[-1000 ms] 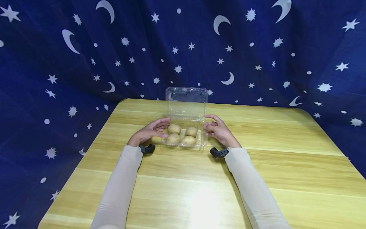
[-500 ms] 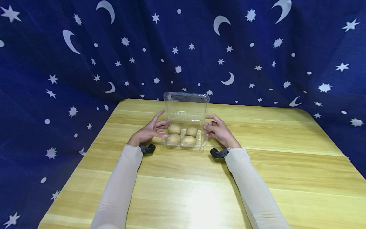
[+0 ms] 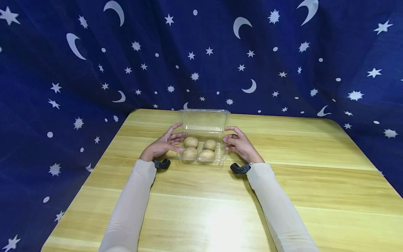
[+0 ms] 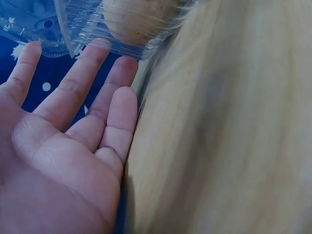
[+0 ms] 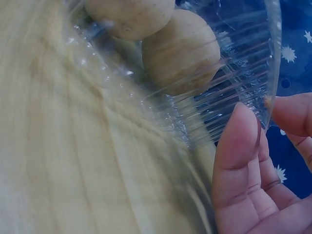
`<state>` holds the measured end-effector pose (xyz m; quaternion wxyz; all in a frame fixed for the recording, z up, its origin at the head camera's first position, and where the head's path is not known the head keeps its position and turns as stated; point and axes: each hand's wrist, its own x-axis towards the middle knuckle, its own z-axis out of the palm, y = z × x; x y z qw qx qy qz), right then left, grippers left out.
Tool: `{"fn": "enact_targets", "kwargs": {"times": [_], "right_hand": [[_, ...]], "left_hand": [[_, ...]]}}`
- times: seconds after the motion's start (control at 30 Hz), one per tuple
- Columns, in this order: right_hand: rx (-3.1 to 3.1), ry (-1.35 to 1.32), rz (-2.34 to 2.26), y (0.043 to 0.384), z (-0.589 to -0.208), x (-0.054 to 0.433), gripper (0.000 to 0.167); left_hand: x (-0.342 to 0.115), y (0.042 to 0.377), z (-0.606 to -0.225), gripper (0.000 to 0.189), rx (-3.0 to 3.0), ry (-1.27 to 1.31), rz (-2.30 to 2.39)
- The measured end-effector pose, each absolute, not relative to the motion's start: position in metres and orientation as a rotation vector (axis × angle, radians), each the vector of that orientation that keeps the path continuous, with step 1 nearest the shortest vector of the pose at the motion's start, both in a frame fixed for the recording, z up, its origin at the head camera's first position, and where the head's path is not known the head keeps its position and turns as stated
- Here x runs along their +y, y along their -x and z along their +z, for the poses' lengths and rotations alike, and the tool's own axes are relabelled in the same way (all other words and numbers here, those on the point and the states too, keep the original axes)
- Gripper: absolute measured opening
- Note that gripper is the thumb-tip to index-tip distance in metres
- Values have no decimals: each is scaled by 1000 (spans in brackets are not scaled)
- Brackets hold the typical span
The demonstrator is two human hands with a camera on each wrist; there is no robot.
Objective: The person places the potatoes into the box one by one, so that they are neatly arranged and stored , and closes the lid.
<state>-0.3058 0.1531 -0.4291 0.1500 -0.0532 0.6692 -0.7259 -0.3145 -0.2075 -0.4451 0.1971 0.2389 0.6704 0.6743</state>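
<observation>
Several tan potatoes (image 3: 206, 154) lie in a clear plastic clamshell box (image 3: 221, 151) on the table. Its hinged lid (image 3: 204, 120) stands raised at the back, leaning forward. My left hand (image 3: 163, 144) is at the box's left side, thumb by the front corner and index finger reaching up beside the lid. In the left wrist view, the fingers of the left hand (image 4: 73, 112) are spread, some tips at the ribbed wall. At the right side, my right hand (image 3: 240, 143) has its fingers loosely bent. In the right wrist view, the thumb (image 5: 239, 136) is by the base wall and the index fingertip meets the lid's edge.
The box rests on a light wooden table (image 3: 189, 196), towards its back edge. Behind and to the left hangs a dark blue curtain (image 3: 151, 31) with white moons and stars. Black bands (image 3: 240, 168) sit at both wrists, below pale sleeves.
The lid has tipped forward, its top edge coming lower and closer. My left index finger has lifted away from the other fingers. The right hand, box base and potatoes stay in place.
</observation>
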Motion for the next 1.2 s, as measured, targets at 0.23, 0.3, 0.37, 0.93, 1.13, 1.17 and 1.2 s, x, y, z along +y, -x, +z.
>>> {"fn": "enact_targets", "kwargs": {"times": [0.23, 0.3, 0.37, 0.93, 1.13, 1.17, 1.2], "right_hand": [[1912, 162, -2105, 306, -431, 153, 35], [1908, 170, -2108, 307, -432, 153, 32], [1904, 179, -2109, 307, -432, 153, 30], [1928, 146, -2125, 308, -438, 152, 30], [1977, 124, -2117, 308, -439, 151, 23], [1972, 125, -2121, 307, -439, 151, 23], [1967, 126, -2125, 307, -439, 151, 22]], "left_hand": [[-207, 316, -448, 111, 1905, -669, 1876], [-208, 316, -448, 110, 1903, -667, 1879], [-208, 316, -447, 108, 1901, -662, 1880], [-205, 316, -450, 60, 1960, -560, 1915], [-204, 317, -448, 61, 1965, -511, 1902], [-205, 316, -448, 62, 1966, -520, 1893], [-205, 316, -449, 63, 1965, -533, 1887]]}}
